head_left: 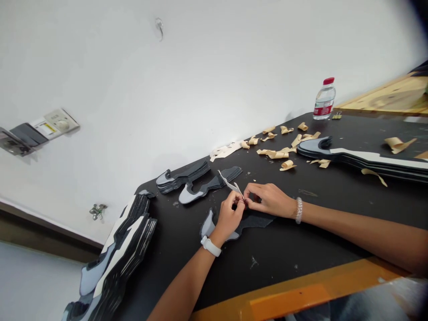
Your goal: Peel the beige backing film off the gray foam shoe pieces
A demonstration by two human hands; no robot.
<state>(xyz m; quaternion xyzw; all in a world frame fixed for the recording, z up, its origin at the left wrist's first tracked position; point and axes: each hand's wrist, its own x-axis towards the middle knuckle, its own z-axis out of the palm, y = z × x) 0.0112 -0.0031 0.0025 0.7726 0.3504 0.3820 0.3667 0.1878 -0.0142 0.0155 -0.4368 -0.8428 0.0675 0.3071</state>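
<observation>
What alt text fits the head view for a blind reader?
The left hand and right hand pinch a narrow pale strip over a black tabletop. A grey-and-black cutout lies beneath; similar stacked cutouts, curled tan paper scraps and a red-capped water bottle lie nearby.

Your left hand (227,218) hides part of the grey-and-black foam cutout (257,220), your fingertips (239,197) cover the end of the pale strip (229,183), and the picture's edges cut off the long stacked cutouts (377,162) and the lower pile (113,267).

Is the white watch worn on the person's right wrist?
No, the white watch sits on the left wrist; the right wrist wears a beaded bracelet.
</observation>
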